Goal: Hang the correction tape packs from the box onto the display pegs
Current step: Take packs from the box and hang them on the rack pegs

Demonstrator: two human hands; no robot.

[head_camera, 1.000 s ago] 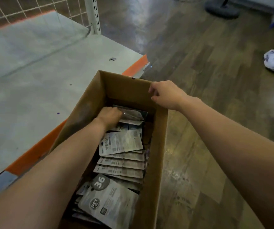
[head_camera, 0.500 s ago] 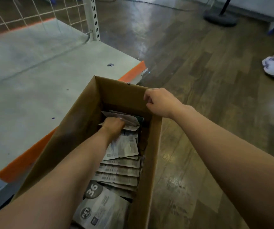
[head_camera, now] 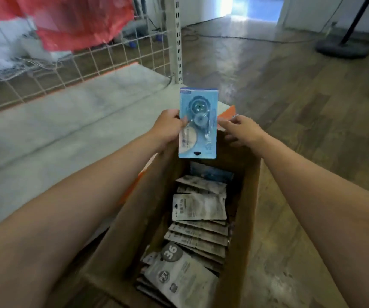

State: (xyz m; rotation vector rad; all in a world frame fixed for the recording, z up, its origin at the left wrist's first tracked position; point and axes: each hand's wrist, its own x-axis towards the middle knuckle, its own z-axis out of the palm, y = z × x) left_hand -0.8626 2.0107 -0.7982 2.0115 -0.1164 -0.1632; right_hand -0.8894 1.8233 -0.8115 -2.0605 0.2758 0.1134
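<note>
- The cardboard box (head_camera: 243, 230) still held a full row of correction tape packs (head_camera: 199, 210), most lying print-side up, so by my judgement nearly all of the hanging remained to be done.
- Above the far end of the box, the left hand (head_camera: 168, 127) pinched one blue pack (head_camera: 198, 123) by its left edge, thumb on the front and fingers curled behind. The pack stood upright but upside down, its hang hole at the bottom edge nearest the box.
- Just right of that pack, the right hand (head_camera: 240, 131) was off the box, fingers loosely spread and holding nothing, reaching toward the pack's right edge.
- Beyond the box lay the grey shelf base (head_camera: 68, 121), then the wire grid panel (head_camera: 72, 70) and the slotted upright (head_camera: 177, 41). No pegs or hung packs showed, so none could be counted as done.
- Compared with half a second earlier, the left hand had come up out of the box with the pack, the right hand had let go of the far rim, and the view had tilted up toward the grid.
</note>
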